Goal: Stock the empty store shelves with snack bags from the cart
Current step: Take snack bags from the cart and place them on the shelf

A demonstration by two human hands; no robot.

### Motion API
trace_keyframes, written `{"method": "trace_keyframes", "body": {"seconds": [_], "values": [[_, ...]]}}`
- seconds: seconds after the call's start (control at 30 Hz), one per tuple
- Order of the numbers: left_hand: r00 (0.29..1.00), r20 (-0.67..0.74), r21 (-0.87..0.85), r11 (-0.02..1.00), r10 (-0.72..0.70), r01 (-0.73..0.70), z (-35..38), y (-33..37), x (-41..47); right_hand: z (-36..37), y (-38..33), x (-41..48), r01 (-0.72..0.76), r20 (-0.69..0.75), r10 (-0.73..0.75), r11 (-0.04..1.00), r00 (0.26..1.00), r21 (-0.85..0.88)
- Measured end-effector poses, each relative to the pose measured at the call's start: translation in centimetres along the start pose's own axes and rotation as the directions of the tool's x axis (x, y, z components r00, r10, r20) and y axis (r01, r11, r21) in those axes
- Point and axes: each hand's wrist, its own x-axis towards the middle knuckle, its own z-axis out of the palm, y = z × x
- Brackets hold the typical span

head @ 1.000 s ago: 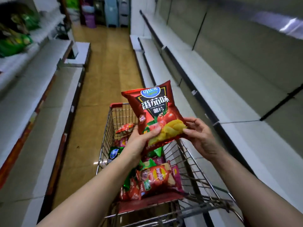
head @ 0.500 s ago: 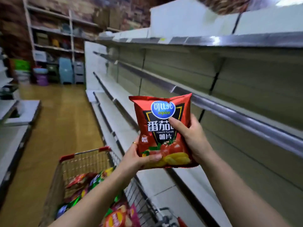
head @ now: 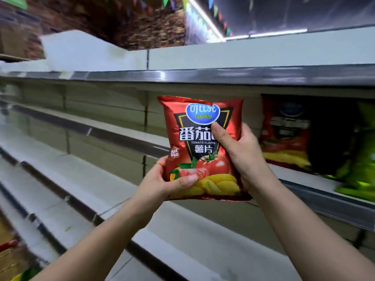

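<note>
**Tomato chips held upright at the shelf, both hands on the bag**

I have the red chip bag (head: 203,147) in front of me, standing close to upright. Its long axis runs top to bottom: the crimped top seal is up, the bottom seam is down, and the printed face with the blue logo and the tomato picture is turned towards me. The top leans very slightly to my left.

My left hand (head: 162,181) grips the lower left corner. The thumb lies across the front over the tomato picture and the fingers are curled out of sight behind the bag. A thin ring (head: 159,164) shows on one finger. My right hand (head: 243,155) grips the right edge higher up, with the thumb pointing up the front until it nearly reaches the logo and the fingers wrapped round the back. Both bare forearms rise from the bottom of the view, and the wrists angle in towards each other.

The bag is in the air before the gap under the upper shelf edge (head: 182,76). It sits just left of another red bag (head: 284,134), which stands on the shelf (head: 288,173) with a green bag (head: 359,159) further right; both are blurred. I cannot tell whether my bag's bottom touches the shelf. A red corner of the cart (head: 8,245) shows at the lower left.
</note>
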Motion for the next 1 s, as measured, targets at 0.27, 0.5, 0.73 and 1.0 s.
{"method": "trace_keyframes", "body": {"seconds": [0.27,0.5,0.73,1.0], "values": [[0.989,0.147,0.004,0.999,-0.032,0.032,7.7,2.0,4.3,-8.9,-2.5,1.1,-0.186,-0.191,0.175,0.981,0.966,-0.045],[0.954,0.296,0.039,0.998,-0.052,0.042,12.0,1.6,10.8,-12.8,-4.0,2.5,-0.215,-0.327,0.151,0.962,0.933,-0.168],[0.915,0.403,0.178,0.983,-0.026,-0.05,13.4,-0.9,13.5,-14.3,-2.3,2.5,-0.246,-0.362,0.205,0.967,0.91,-0.07],[0.888,0.459,0.385,0.897,0.017,-0.216,13.6,-2.0,13.8,-14.1,-0.5,2.5,-0.224,-0.455,0.141,0.965,0.879,-0.134]]}}
